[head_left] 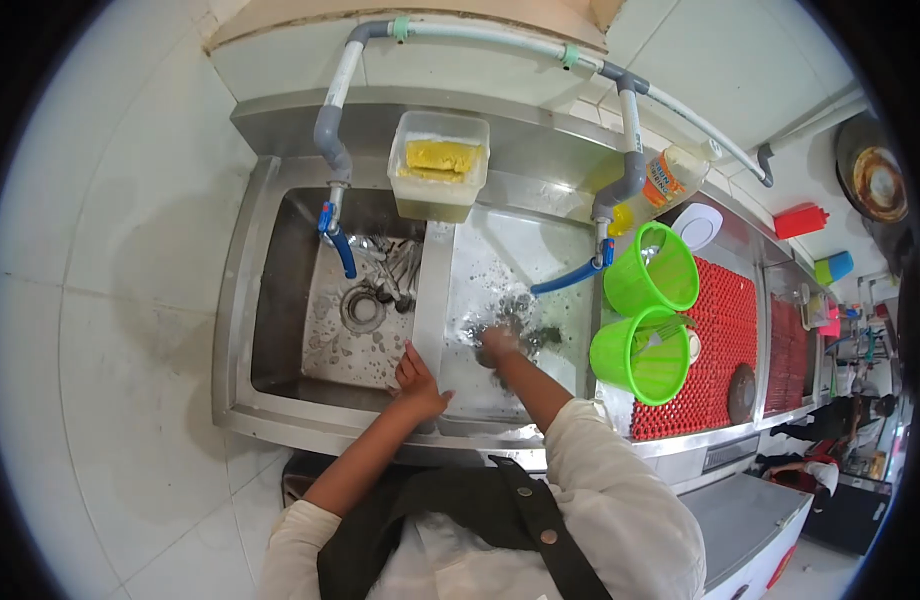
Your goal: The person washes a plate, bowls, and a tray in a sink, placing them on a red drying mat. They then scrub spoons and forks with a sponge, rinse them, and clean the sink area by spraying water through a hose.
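Cutlery (406,272) lies loose in the left basin (275,325), a fork (658,338) already in the near green basket (620,378); left hand (417,388) open, right hand (498,345) in water (485,250), grip unclear!

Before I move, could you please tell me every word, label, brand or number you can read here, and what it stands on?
"UN" above "IRING": orange label on the clear plastic container behind the right-hand tap; the first letters are unclear.
Small dark marks on the white plastic pipe above that tap: too small to read.
I can read no other text.
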`<state>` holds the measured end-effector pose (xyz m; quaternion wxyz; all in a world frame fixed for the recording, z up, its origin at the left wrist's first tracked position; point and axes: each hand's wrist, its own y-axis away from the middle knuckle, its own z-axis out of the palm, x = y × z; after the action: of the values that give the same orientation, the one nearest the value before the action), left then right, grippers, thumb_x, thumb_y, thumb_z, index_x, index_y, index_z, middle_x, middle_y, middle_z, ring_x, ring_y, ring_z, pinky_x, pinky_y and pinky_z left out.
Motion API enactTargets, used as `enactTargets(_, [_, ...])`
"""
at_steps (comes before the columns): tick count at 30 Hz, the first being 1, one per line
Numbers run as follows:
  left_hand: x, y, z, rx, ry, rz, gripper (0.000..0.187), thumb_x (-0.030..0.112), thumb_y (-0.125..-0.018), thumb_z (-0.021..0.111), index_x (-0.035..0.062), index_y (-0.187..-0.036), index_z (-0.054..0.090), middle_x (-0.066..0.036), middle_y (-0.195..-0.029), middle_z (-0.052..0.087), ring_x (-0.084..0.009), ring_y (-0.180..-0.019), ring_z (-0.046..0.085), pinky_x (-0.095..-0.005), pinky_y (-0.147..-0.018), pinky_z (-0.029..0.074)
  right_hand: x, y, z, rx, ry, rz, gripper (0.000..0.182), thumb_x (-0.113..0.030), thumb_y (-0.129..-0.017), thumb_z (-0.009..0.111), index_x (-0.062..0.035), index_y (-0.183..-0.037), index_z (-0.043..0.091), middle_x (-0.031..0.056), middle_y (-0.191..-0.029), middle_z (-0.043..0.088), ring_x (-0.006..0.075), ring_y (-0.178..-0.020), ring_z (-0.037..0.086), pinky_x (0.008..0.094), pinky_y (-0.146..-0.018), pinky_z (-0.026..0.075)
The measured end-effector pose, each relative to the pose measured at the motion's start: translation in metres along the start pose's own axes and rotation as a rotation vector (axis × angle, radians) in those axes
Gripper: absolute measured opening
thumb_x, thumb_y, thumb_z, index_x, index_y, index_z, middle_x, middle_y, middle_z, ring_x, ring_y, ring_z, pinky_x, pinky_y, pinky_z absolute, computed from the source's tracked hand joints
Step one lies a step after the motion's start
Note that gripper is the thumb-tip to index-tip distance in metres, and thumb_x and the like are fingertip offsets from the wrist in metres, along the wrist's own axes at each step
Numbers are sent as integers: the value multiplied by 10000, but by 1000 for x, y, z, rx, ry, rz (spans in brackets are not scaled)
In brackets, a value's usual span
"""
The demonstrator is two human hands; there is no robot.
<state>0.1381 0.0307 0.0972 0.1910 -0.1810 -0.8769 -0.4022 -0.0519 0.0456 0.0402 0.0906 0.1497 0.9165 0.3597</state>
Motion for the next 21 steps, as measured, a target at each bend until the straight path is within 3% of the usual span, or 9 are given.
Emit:
enactTargets(1, [-3,-4,3,19,6,13,1183,330,-641,687,-132,-1166,-267,-356,-1258,-29,-456,-1173,63,-486,-984,41,5,-17,8,35,157,-38,329,-158,-721,481,-98,-1036,554,116,-863,609,234,-815,595,377,-702,458])
enactTargets(2, [-5,-7,6,39,10,28,1180,337,-645,682,-138,-1163,-266,-361,-1258,-38,-455,-1175,55,-482,-984,32,14,-25,21,25,161,-30,329,-158,-721,481,-98,-1036,554,116,-863,609,234,-815,595,377,-702,458])
enactTargets(4, [5,-3,-5,3,-8,-13,1178,342,-648,678,-140,-1161,-265,-358,-1263,-47,-454,-1176,56,-482,-985,29,16,-8,12,586,-33,45,413,-145,-689,528,-91,-1097,501,115,-827,605,265,-780,596,372,-680,470])
enactTargets(7, [2,-5,3,27,-51,-3,1176,351,-652,673,-146,-1157,-267,-349,-1273,-61,-452,-1179,56,-480,-985,20,13,38,-12,743,-258,19,334,-62,-639,538,-39,-969,490,146,-816,574,352,-664,564,415,-612,463])
enactTargets(11, [-4,-9,7,74,-33,49,1179,365,-653,670,-118,-1174,-271,-318,-1290,-45,-436,-1188,67,-496,-984,50,19,107,-60,747,-358,46,251,-111,-725,525,-63,-972,511,141,-739,571,338,-722,568,423,-612,450])
enactTargets(13, [-5,-8,7,70,7,24,1178,366,-651,671,-92,-1188,-273,-305,-1292,-31,-428,-1192,67,-509,-978,82,27,139,-89,810,-440,-65,185,-173,-761,527,-40,-889,522,186,-701,557,372,-680,549,445,-582,425])
enactTargets(15, [-8,-11,13,108,42,-16,1173,361,-648,674,-23,-1222,-273,-267,-1296,9,-409,-1193,90,-563,-943,162,29,175,-123,771,-480,-101,196,-198,-771,528,-24,-863,529,198,-686,556,384,-666,543,445,-583,422])
enactTargets(18, [-11,-14,18,147,8,-16,1173,357,-646,677,-12,-1226,-273,-242,-1307,10,-401,-1192,105,-590,-927,161,45,195,-142,709,-557,-200,215,-206,-768,526,4,-811,550,228,-670,557,403,-655,532,434,-593,423])
enactTargets(21, [-3,-2,10,143,62,-38,1164,358,-646,678,16,-1244,-261,-205,-1323,16,-379,-1205,109,-614,-919,151,55,206,-156,617,-691,-311,260,-170,-741,499,48,-875,543,267,-728,553,402,-712,548,404,-642,441])
